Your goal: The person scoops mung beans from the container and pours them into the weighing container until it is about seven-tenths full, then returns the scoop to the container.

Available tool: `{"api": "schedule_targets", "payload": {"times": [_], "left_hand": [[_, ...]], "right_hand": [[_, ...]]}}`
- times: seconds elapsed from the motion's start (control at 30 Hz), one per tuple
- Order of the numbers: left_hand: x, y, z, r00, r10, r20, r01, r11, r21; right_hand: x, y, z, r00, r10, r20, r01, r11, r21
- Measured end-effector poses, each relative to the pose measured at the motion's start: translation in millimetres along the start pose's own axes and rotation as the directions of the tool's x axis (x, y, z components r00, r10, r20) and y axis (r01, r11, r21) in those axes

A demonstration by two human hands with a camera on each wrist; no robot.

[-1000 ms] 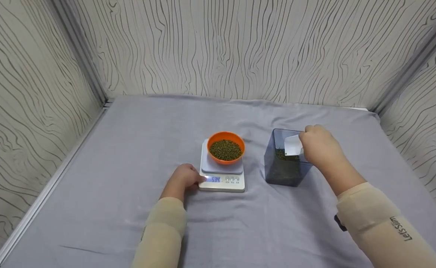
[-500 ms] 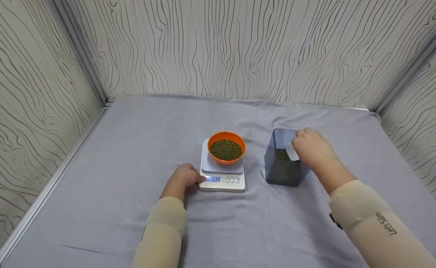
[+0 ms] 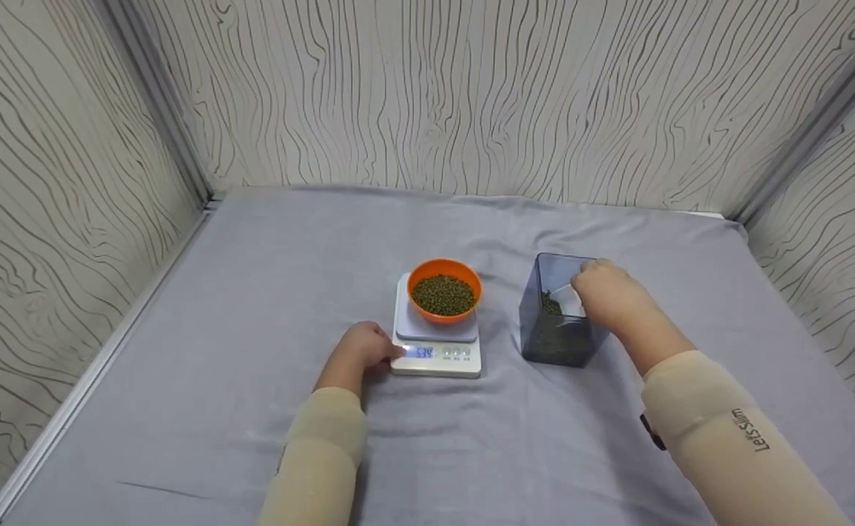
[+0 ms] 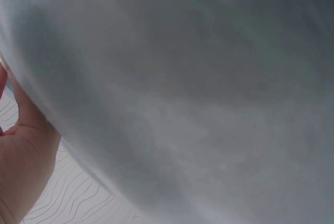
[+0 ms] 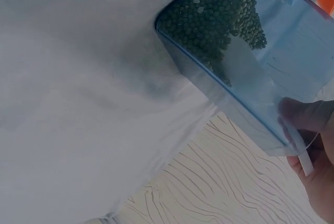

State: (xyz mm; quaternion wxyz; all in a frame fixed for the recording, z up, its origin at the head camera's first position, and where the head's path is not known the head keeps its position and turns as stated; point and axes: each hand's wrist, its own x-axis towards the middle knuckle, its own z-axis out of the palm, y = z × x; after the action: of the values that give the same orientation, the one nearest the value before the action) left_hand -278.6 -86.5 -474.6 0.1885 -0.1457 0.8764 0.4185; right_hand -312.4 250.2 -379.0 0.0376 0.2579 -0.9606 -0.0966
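Observation:
An orange bowl (image 3: 445, 319) filled with small green beans (image 3: 442, 294) sits on a white kitchen scale (image 3: 438, 370), whose lit display seems to read 534. At the scale's left edge, my left hand (image 3: 363, 346) grips the corner beside the display. My right hand (image 3: 611, 294) holds a white scoop (image 5: 249, 70) by its handle, over the rim of a bluish see-through container (image 3: 557, 345). In the right wrist view the scoop's blade dips into the green beans (image 5: 203, 23), its front end partly buried. The left wrist view shows mostly blurred cloth.
Grey cloth (image 3: 266, 292) covers the table, with wrinkles around the container. Wood-patterned panels (image 3: 427, 95) stand at the back and both sides, with metal posts (image 3: 157, 102) at the corners.
My right hand has moved left and slightly down, and the scoop has tilted and gone deeper into the container. The left hand, scale and bowl stay put.

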Motion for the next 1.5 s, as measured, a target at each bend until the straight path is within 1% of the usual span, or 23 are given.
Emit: {"api": "schedule_targets", "payload": {"times": [0.17,0.27,0.47,0.67,0.9,1.1,1.33,1.5], "left_hand": [[0.1,0.0,0.9,1.000,-0.006,0.000,0.006,1.000,-0.014],[1.7,-1.3,1.8,1.000,-0.008,0.004,0.008,1.000,-0.028],[2.2,-1.6,1.9,1.000,-0.010,0.006,0.010,0.999,-0.032],[0.7,-1.0,0.8,1.000,0.003,0.000,-0.003,1.000,-0.024],[-0.2,-1.3,0.9,1.000,-0.002,0.008,0.002,1.000,-0.017],[1.1,-1.8,1.1,1.000,-0.006,0.011,0.007,1.000,-0.023],[0.0,-1.3,1.1,1.000,-0.015,0.026,0.017,0.998,-0.068],[0.1,0.0,0.9,1.000,-0.020,0.021,0.022,0.998,-0.053]], "right_hand": [[0.4,6.6,4.6,0.996,-0.081,-0.034,0.083,0.996,0.039],[-0.9,8.8,5.8,0.993,-0.102,-0.056,0.107,0.990,0.095],[-2.3,9.3,5.9,0.996,-0.069,-0.048,0.077,0.977,0.199],[-3.2,8.3,6.2,0.999,-0.036,-0.035,0.045,0.950,0.309],[-6.5,9.6,4.8,0.997,-0.049,-0.056,0.066,0.935,0.348],[-13.5,13.0,-2.6,0.999,-0.010,-0.042,0.027,0.904,0.426],[-20.6,19.0,-6.8,0.996,-0.013,-0.083,0.051,0.880,0.472],[-24.7,25.0,-6.7,0.995,0.000,-0.096,0.047,0.872,0.488]]}}
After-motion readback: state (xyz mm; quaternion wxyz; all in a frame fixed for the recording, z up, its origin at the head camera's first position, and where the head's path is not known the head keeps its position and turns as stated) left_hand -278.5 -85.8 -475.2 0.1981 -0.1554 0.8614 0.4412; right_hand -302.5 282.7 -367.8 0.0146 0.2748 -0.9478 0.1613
